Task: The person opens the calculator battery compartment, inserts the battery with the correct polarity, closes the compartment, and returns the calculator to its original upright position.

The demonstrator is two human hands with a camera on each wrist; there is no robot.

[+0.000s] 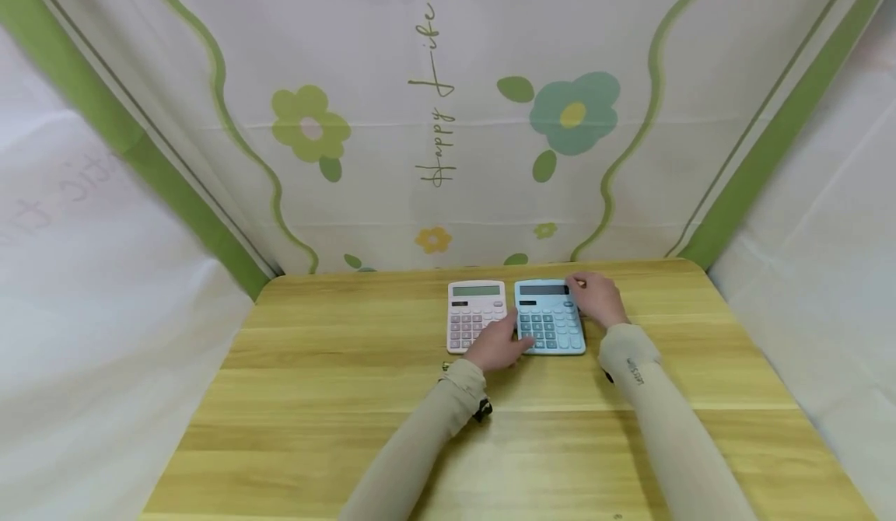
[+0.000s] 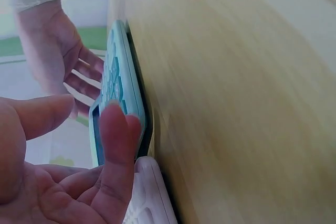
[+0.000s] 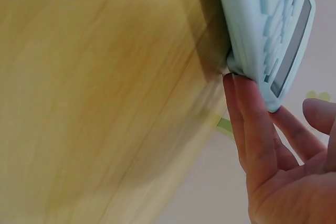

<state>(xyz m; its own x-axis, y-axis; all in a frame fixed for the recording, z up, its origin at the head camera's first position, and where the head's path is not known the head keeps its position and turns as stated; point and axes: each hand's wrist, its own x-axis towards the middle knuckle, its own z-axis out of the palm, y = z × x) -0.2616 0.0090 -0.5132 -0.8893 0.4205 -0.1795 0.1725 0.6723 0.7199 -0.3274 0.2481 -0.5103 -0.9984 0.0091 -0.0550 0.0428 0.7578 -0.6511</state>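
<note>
A light-blue calculator (image 1: pixel 570 326) lies face up near the far side of the wooden table. Left of it, a narrow gap away, is a pale pink calculator (image 1: pixel 467 302), its lower right part covered by my left hand (image 1: pixel 495 345). That hand reaches to the blue calculator's left edge; in the left wrist view its thumb stands apart from the fingers. At the upper right corner of the blue calculator is my right hand (image 1: pixel 598 298). In the right wrist view, its fingertips (image 3: pixel 245 90) touch the calculator's edge, with the thumb (image 3: pixel 317 114) held away.
The wooden table (image 1: pixel 315 404) has its far edge just behind the calculators. A printed cloth (image 1: pixel 378 117) with flowers and lettering hangs behind it, and white cloth (image 1: pixel 84 311) hangs at both sides.
</note>
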